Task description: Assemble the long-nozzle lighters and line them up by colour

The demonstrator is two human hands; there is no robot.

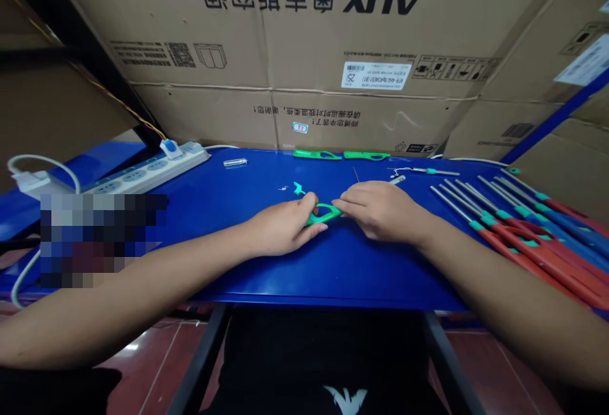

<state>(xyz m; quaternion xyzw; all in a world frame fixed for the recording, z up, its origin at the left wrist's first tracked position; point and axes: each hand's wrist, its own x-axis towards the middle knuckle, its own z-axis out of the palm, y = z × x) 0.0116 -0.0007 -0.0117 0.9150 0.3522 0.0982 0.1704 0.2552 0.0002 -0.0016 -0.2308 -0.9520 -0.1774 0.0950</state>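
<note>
My left hand [284,228] is closed around a green plastic handle piece [325,214] that lies low over the blue table [304,275]. My right hand [378,209] meets it from the right, fingers pinched together at the green piece's tip; whatever else they hold is hidden. A small green part [299,188] and a tiny metal bit [283,188] lie just behind my left hand. Two more green handle halves [340,155] rest at the table's far edge.
A row of several long lighters with metal tubes and red or blue handles [523,224] fills the right side. A white power strip [152,164] sits far left, a small clear tube [235,162] beside it. Large cardboard boxes [304,53] wall the back.
</note>
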